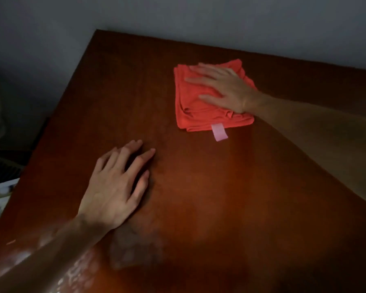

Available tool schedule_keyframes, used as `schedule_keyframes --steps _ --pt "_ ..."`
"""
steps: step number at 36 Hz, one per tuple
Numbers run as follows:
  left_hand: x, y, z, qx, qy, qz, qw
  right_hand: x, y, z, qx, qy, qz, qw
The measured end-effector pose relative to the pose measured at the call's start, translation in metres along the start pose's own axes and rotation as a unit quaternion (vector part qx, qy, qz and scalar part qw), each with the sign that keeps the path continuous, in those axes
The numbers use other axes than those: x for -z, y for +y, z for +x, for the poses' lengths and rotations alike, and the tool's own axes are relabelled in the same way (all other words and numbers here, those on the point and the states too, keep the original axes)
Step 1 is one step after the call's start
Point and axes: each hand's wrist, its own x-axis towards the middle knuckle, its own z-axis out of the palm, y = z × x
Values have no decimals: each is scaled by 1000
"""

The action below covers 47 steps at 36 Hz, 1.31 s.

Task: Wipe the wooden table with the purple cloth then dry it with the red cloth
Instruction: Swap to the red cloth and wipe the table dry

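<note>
1. Head view, far left: the left hand [114,182] lies flat on the wooden surface [199,197], fingers straight and slightly spread, holding nothing.
2. Between the hands, nearer the right one, a pale pink tag [219,132] sticks out of the cloth's near edge.
3. Right: the right hand [224,87] presses flat, fingers extended, on the folded red cloth [199,111], which lies under its palm.

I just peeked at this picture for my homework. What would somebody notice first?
The bright folded red cloth stands out, lying toward the far side of the dark brown wooden table, with the right hand pressed flat on it. A small pale pink tag sticks out of its near edge. Nearer, the left hand rests flat on bare wood.
</note>
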Motion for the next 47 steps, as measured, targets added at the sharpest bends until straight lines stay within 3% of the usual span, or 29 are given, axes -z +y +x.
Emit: schedule_keyframes --steps 11,20,23,31,37,42,47 --pt "1 2 -2 -6 -2 -11 1000 12 31 41 -114 30 34 992" --pt "-1 1 -3 -16 13 -25 999 -3 -34 16 -301 80 35 950" --pt "-2 0 -4 -9 31 -43 999 -8 -75 -8 -328 84 30 940" --pt "7 -4 -18 10 123 -101 987 -34 -242 -95 -320 110 7 941" --pt "29 -49 -47 -19 67 -48 996 -49 -365 -152 -220 105 9 970" --pt "37 -91 -63 -41 0 9 999 -48 -363 -154 -184 82 9 979" --pt "37 -112 -52 -47 -38 29 998 -39 -312 -130 -59 22 38 997"
